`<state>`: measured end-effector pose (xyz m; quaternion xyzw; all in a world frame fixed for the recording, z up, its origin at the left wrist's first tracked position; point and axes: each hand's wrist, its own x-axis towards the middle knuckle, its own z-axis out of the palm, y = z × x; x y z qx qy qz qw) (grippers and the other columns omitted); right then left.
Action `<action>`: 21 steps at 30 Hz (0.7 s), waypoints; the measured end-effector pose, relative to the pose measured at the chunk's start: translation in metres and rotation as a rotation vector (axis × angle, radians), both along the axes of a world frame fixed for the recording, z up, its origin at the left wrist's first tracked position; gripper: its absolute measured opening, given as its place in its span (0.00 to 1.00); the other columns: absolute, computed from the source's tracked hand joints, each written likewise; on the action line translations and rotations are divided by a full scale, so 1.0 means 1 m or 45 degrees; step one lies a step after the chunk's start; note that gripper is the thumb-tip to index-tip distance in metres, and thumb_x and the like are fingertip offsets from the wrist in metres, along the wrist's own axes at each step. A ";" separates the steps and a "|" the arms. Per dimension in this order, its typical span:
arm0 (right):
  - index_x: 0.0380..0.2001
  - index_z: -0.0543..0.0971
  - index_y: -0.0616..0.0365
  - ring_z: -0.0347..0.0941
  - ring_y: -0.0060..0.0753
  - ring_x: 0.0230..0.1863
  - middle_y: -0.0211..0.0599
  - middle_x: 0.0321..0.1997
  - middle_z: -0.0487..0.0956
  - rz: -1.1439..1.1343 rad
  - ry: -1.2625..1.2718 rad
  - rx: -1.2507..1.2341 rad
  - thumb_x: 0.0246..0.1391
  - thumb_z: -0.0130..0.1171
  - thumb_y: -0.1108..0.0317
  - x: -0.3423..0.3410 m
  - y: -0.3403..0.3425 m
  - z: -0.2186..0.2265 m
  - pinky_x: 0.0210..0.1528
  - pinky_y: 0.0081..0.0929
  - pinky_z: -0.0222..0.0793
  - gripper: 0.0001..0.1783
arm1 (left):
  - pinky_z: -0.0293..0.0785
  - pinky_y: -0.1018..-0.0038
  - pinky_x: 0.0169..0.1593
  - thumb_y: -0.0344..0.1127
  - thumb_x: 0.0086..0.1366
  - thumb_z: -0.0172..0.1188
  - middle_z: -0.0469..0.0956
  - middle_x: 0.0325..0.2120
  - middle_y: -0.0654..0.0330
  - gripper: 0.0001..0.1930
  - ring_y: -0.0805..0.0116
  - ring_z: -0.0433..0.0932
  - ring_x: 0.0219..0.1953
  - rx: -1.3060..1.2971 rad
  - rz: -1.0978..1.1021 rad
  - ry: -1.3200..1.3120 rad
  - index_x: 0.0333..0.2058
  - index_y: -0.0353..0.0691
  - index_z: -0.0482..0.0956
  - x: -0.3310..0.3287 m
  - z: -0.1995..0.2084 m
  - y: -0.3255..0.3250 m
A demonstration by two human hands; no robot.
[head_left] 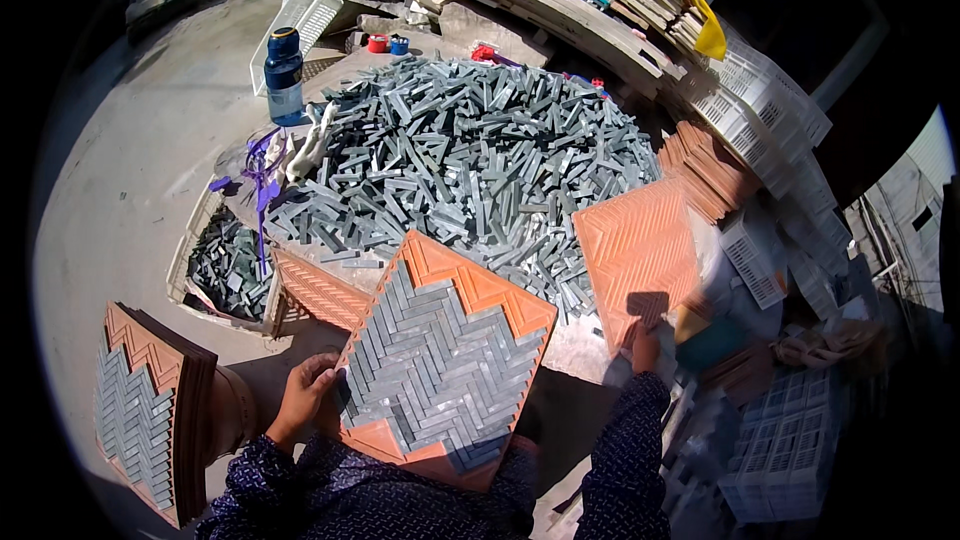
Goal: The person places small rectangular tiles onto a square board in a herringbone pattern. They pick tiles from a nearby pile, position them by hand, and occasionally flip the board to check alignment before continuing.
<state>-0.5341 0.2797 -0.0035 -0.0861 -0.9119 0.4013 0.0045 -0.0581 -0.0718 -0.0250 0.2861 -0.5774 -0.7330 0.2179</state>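
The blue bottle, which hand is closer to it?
Left: the left hand lies almost straight below the blue bottle in the picture; the right hand is lower and far to its right.

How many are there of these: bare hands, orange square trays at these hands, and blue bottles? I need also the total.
Bare hands (left hand, right hand): 2
Orange square trays at hands (partly filled tray, unfilled tray): 2
Blue bottle with dark cap: 1
Total: 5

We believe this is a mosaic workshop, because we see a big heap of grey strips (450, 140), orange patterned trays (640, 245), stacked white crates (755, 100) and a sunlit floor (110, 160).
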 end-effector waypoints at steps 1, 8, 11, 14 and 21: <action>0.30 0.77 0.67 0.76 0.48 0.29 0.52 0.24 0.77 0.068 0.006 -0.004 0.52 0.49 0.51 -0.002 0.004 0.001 0.22 0.42 0.70 0.25 | 0.65 0.80 0.49 0.27 0.65 0.49 0.74 0.39 0.64 0.11 0.77 0.71 0.42 0.076 -0.074 -0.023 0.44 0.28 0.71 -0.003 -0.002 0.001; 0.35 0.76 0.65 0.74 0.44 0.30 0.50 0.31 0.76 0.468 0.361 0.759 0.49 0.56 0.61 0.016 0.000 0.003 0.34 0.36 0.70 0.17 | 0.61 0.82 0.50 0.31 0.67 0.47 0.74 0.37 0.66 0.11 0.78 0.69 0.42 0.200 -0.064 0.003 0.42 0.31 0.74 -0.004 -0.007 0.006; 0.37 0.75 0.65 0.73 0.37 0.32 0.47 0.34 0.77 0.469 0.550 0.490 0.52 0.55 0.63 0.087 -0.041 0.030 0.37 0.32 0.68 0.15 | 0.61 0.81 0.51 0.33 0.67 0.48 0.75 0.37 0.66 0.12 0.78 0.70 0.41 0.437 -0.055 0.039 0.42 0.32 0.75 -0.006 -0.001 0.007; 0.45 0.72 0.65 0.71 0.26 0.35 0.39 0.39 0.76 0.514 0.306 -0.147 0.58 0.50 0.62 0.194 -0.052 0.004 0.40 0.25 0.67 0.18 | 0.62 0.81 0.50 0.34 0.67 0.48 0.76 0.36 0.66 0.12 0.78 0.70 0.41 0.558 -0.054 0.093 0.42 0.32 0.75 0.006 -0.023 0.004; 0.54 0.66 0.68 0.69 0.31 0.47 0.43 0.48 0.73 0.283 -0.317 -0.639 0.60 0.47 0.60 0.294 -0.075 -0.001 0.51 0.26 0.63 0.25 | 0.65 0.79 0.47 0.33 0.67 0.47 0.77 0.34 0.64 0.11 0.77 0.72 0.38 0.515 -0.037 0.072 0.39 0.32 0.76 0.009 -0.020 0.008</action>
